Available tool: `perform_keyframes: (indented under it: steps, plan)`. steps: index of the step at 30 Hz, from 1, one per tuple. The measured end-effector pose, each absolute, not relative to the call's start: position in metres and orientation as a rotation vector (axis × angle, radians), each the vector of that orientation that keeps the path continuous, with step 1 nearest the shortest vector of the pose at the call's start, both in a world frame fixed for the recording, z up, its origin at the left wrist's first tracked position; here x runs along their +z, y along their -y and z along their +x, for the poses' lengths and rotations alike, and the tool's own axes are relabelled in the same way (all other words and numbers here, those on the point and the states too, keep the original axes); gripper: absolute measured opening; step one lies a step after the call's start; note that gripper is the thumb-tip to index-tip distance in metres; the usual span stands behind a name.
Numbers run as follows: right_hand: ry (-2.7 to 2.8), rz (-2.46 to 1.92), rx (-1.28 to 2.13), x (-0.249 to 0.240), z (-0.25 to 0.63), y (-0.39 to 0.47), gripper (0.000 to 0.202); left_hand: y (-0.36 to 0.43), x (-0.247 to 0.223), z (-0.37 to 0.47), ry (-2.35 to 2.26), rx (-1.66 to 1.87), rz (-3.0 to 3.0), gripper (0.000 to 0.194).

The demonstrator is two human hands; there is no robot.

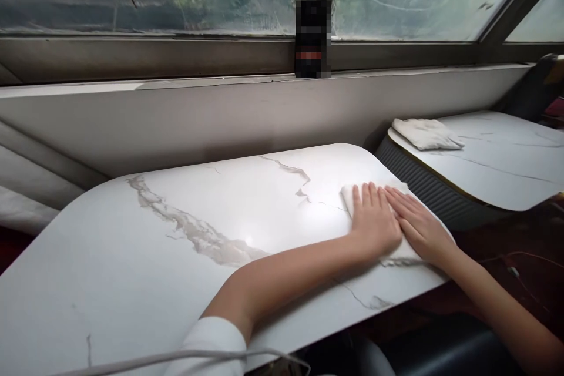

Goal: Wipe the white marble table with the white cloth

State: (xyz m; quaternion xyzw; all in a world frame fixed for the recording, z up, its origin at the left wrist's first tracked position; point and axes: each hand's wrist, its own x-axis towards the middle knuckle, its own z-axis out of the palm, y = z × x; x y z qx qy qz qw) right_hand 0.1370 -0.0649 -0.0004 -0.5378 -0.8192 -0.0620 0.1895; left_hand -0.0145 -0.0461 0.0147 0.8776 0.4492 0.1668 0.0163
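A white cloth lies on the near marble-patterned table, close to its right edge. Across it rests my left hand, palm down with its fingers stretched out. Right beside it, my right hand lies flat and angled on the cloth, with its fingertips close to my left hand. Both hands press the cloth from above, and neither has its fingers wrapped round it. Much of the cloth is hidden under them.
On a second marble-patterned table at the right lies another folded white cloth. A dark pixelated object stands on the window ledge. A pale cable crosses the bottom edge, and a dark seat sits below the table.
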Motion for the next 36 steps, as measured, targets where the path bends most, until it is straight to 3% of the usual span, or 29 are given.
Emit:
perform_keyframes:
  steps: [4, 7, 17, 22, 29, 36]
  plan:
    - [2.226, -1.666, -0.220, -0.003, 0.149, 0.106, 0.053, 0.071, 0.014, -0.004, -1.252, 0.522, 2.782, 0.059]
    - [2.193, -1.796, -0.186, -0.003, 0.149, 0.090, 0.053, 0.057, 0.013, -0.001, -1.246, 0.500, 2.762, 0.059]
    - [2.273, -1.726, -0.076, 0.003, 0.117, -0.102, 0.055, -0.099, 0.014, -0.019, -1.530, 0.477, 2.561, 0.056]
    - [2.268, -1.689, -0.049, 0.004, 0.098, -0.150, 0.056, -0.137, 0.013, -0.031, -1.655, 0.493, 2.507, 0.054]
    - [2.333, -1.668, -0.079, 0.002, 0.107, -0.110, 0.057, -0.104, 0.011, -0.027, -1.651, 0.525, 2.536, 0.054]
    - [2.304, -1.710, -0.235, 0.000, 0.106, 0.022, 0.058, -0.002, 0.016, -0.039, -1.325, 0.485, 2.706, 0.055]
